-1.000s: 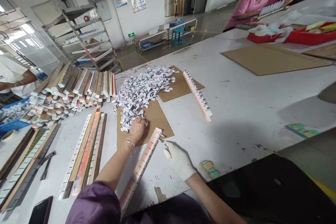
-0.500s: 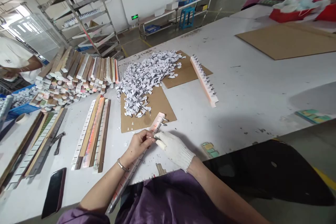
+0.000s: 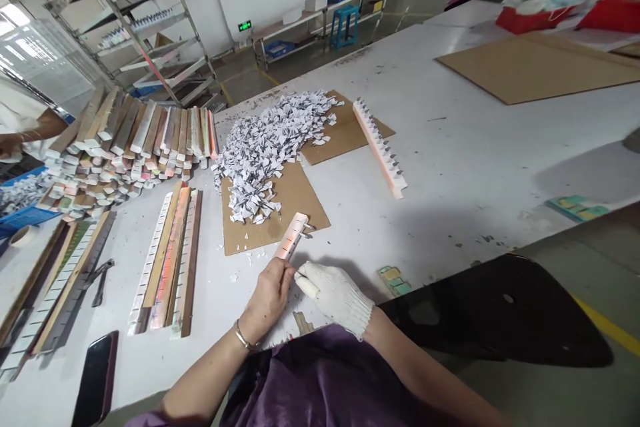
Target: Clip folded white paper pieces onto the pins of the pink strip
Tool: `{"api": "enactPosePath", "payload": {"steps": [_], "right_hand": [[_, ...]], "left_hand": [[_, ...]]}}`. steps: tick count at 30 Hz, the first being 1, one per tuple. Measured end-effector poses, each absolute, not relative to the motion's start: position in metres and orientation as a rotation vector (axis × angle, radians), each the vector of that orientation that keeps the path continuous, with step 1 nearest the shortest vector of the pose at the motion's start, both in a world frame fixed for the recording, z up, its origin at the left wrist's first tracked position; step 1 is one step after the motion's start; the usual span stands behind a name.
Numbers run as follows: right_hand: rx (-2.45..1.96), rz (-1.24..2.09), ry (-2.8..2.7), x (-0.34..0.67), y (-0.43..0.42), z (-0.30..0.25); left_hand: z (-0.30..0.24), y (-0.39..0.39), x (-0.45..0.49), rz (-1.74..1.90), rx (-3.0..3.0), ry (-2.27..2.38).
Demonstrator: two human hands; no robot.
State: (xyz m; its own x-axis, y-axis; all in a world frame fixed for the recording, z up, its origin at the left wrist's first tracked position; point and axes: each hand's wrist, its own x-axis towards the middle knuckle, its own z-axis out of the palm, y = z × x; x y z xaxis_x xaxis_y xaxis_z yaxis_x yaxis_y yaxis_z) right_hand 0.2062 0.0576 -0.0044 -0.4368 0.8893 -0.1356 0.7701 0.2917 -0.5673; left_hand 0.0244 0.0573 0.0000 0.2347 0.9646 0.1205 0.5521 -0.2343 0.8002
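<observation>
A long slotted strip with pink markings lies slanted across the front edge of the white table. Its far end rests on a brown cardboard sheet. My bare left hand, with a bracelet at the wrist, is closed over the strip's near part. My right hand, in a white knit glove, touches the strip right beside it, index finger against the left hand's fingertips. Whether a paper piece sits between the fingers is hidden. A heap of small white folded paper pieces lies just beyond.
A stack of strips lies far left and three more strips lie near left, beside pliers and a phone. A filled strip lies right of the heap. Also present: coloured tags, a black chair, a co-worker's arm.
My left hand left the paper heap and came back onto the strip beside the gloved hand. The strip has slid toward me.
</observation>
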Motion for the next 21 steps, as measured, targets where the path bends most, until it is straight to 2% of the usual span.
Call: {"api": "enactPosePath", "payload": {"steps": [4,7,10,14,21], "right_hand": [[-1.515,0.921,-2.354,0.209,0.068,-0.010],[-1.595,0.920,-2.307,0.213,0.085,-0.020],[-1.803,0.737,-2.298,0.209,0.104,-0.035],[-1.959,0.474,-2.340,0.193,0.114,-0.048],[-1.962,0.441,-2.391,0.181,0.117,-0.038]], "left_hand": [[-0.001,0.067,0.026,0.686,1.926,1.312],[-0.005,0.089,0.023,0.578,1.908,1.496],[-0.013,0.114,0.022,0.515,2.000,1.706],[-0.032,0.132,0.023,0.423,2.093,1.626],[-0.052,0.133,0.021,0.472,2.050,1.565]]}}
